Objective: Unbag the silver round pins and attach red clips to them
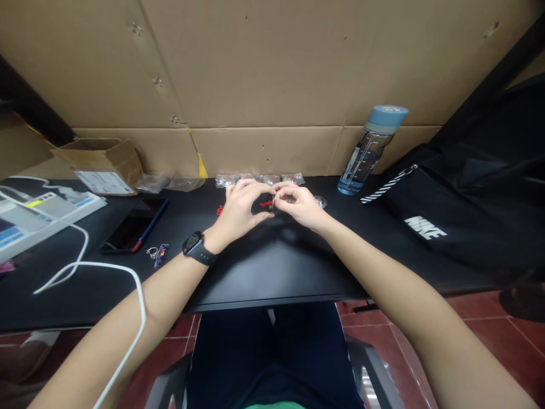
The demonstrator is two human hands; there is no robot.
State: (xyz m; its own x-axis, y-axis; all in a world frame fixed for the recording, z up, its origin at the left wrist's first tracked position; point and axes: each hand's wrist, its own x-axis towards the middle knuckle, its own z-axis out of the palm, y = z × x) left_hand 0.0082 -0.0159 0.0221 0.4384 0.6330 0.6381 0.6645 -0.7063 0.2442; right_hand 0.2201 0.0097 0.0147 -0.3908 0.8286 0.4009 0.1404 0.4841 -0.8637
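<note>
My left hand (244, 209) is over the black desk, thumb and fingers curved around a small thin item with a red part (267, 203). From the other side my right hand (298, 205) pinches the same item, its fingertips meeting those of my left hand. The item's exact shape is too small to tell. Beyond the hands lie several clear plastic packets (293, 178). Some red pieces (219, 210) show just left of my left hand. A small round clear object (321, 201) rests behind my right hand.
A blue-capped bottle (366, 150) and a black bag (464, 210) stand on the right. To the left are an open cardboard box (104, 165), a phone (135, 225) with a pen, and keys (160, 255). A white cable (138, 284) crosses my left forearm.
</note>
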